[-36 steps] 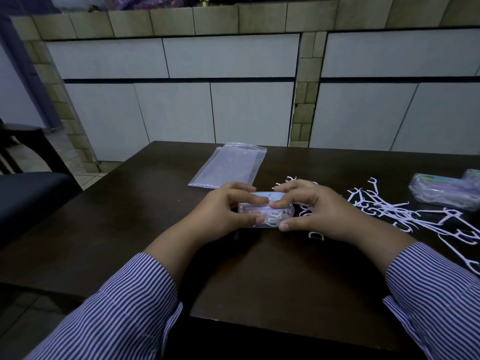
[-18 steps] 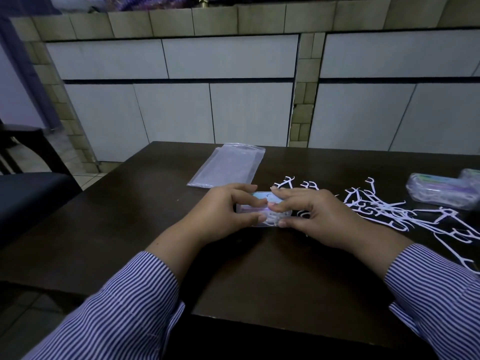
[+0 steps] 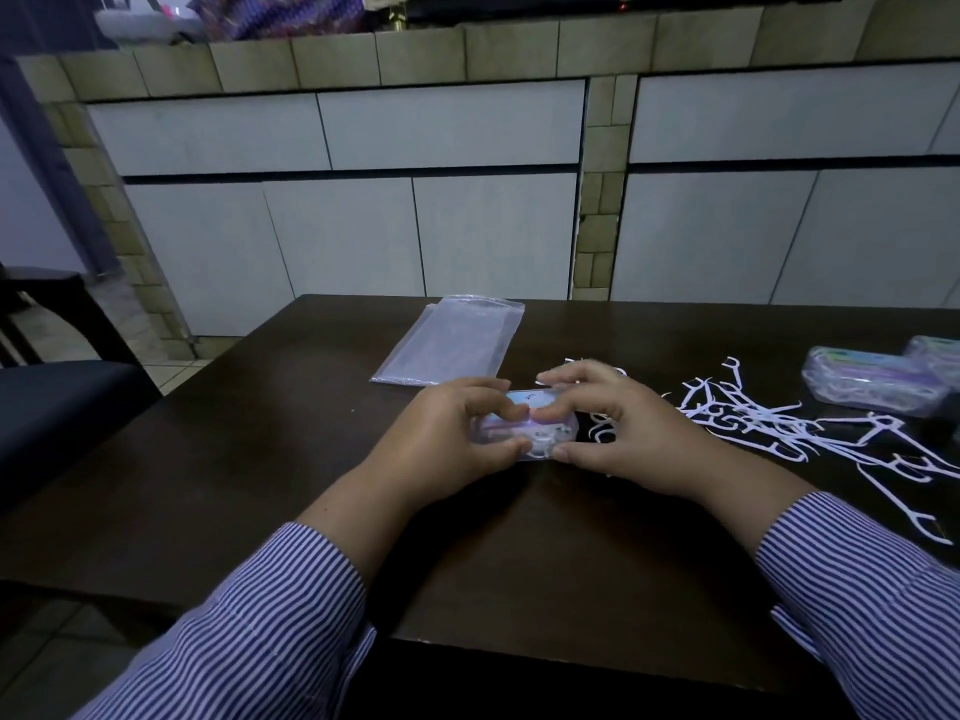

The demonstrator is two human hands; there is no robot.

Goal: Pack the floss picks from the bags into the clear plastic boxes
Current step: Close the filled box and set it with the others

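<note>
dark table; flat bag, loose floss picks, filled boxes

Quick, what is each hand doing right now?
Left hand: fingers curled round the small clear box, holding it.
Right hand: fingers and thumb pinching the same box.

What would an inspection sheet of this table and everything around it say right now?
Surface: dark wooden table.
Job's things: clear plastic box holding floss picks, gripped from both ends; loose floss picks scattered to its right; two filled boxes at far right; flat plastic bags behind.
Clutter: nothing seen.
Grippers: left hand and right hand, fingers curled round the box.
Cables: nothing seen.
Surroundings: tiled counter with white cabinet panels; dark chair at left.
</note>
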